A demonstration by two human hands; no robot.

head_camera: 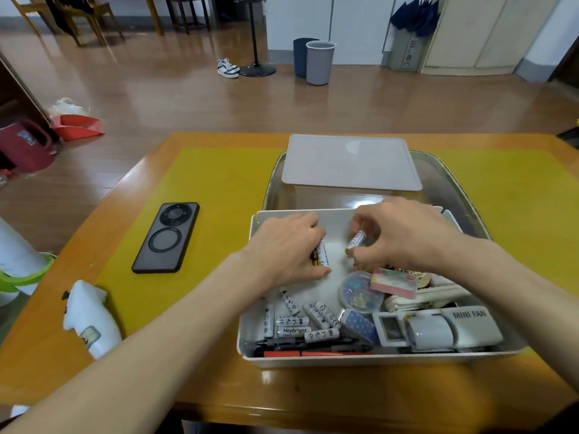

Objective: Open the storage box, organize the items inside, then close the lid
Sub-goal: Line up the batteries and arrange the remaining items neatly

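The white storage box [247,333] stands open on the table, and its grey lid [351,162] lies flat just behind it. My left hand [285,249] is inside the box at the back left, fingers curled round a small bundle of white batteries [322,256]. My right hand [404,233] is beside it and pinches one white battery [357,239] between thumb and fingertips. Several more loose batteries [300,322] lie at the front left of the box. Pens [313,347] lie along the front wall. A grey mini fan [451,328] fills the front right corner.
A round clear case of clips [360,292], a pink eraser [393,283] and a blue dotted item [358,325] lie in the box. A black phone [166,238] lies on the yellow mat [203,189] to the left. A white bottle [91,317] lies near the table's left edge.
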